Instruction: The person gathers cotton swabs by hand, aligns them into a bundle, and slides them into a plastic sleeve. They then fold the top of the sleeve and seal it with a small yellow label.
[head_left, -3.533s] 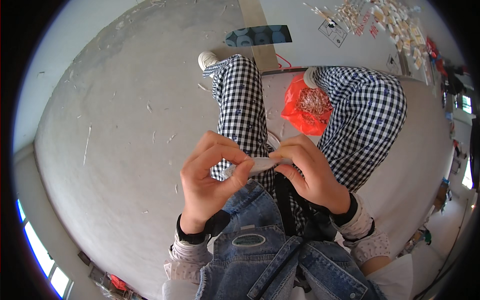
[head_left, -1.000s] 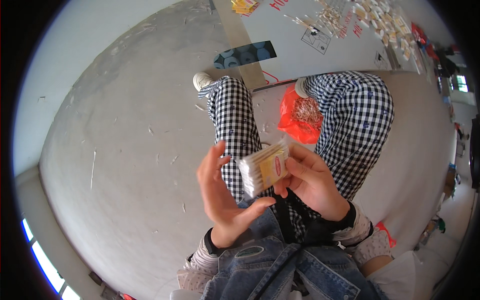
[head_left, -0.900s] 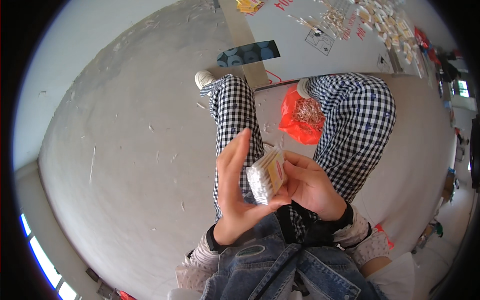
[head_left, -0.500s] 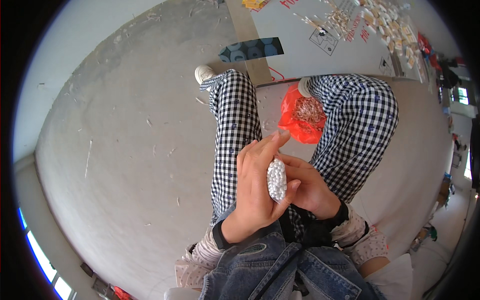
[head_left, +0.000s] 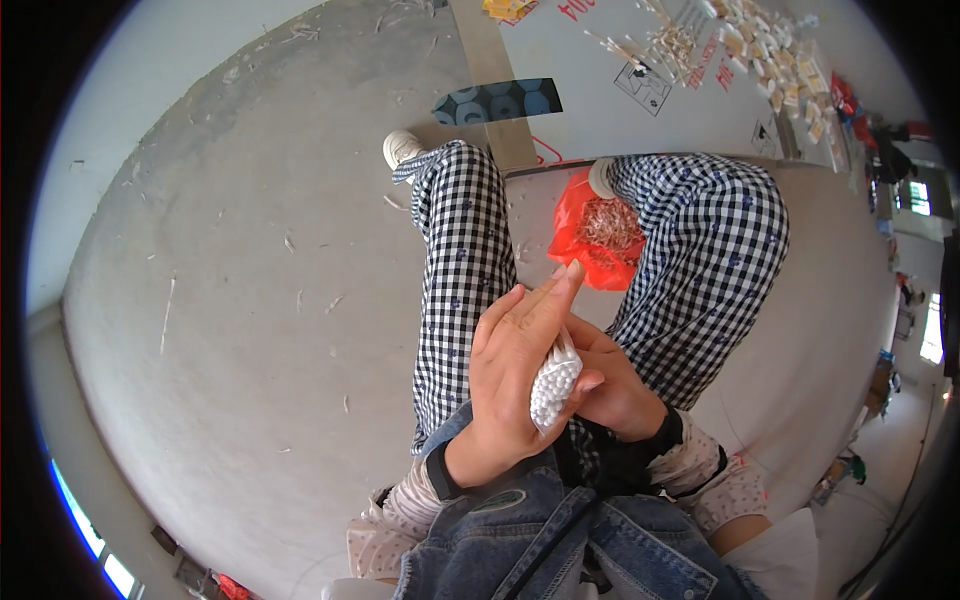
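Observation:
A tight bundle of cotton swabs (head_left: 554, 388) sits between my two hands above my lap, its white tips facing up toward me. My left hand (head_left: 510, 375) presses along the left side of the bundle, with its fingers stretched forward and held together. From the right, my right hand (head_left: 612, 385) grips the bundle, its thumb lying beside the tips. The lower part of the bundle is hidden behind the palms. I cannot make out whether a wrapper surrounds it, though a clear edge seems to show near the top.
A red plastic bag (head_left: 575, 225) with thin scraps lies on the floor between my feet. Ahead stands a grey printed board (head_left: 560, 45) bearing loose swabs (head_left: 675, 50) and many small packs (head_left: 780, 60). A dark patterned strip (head_left: 500, 101) lies across its left edge.
The bundle has tilted, so its tips lean lower and some sticks now show above them. My hands have shifted slightly around it.

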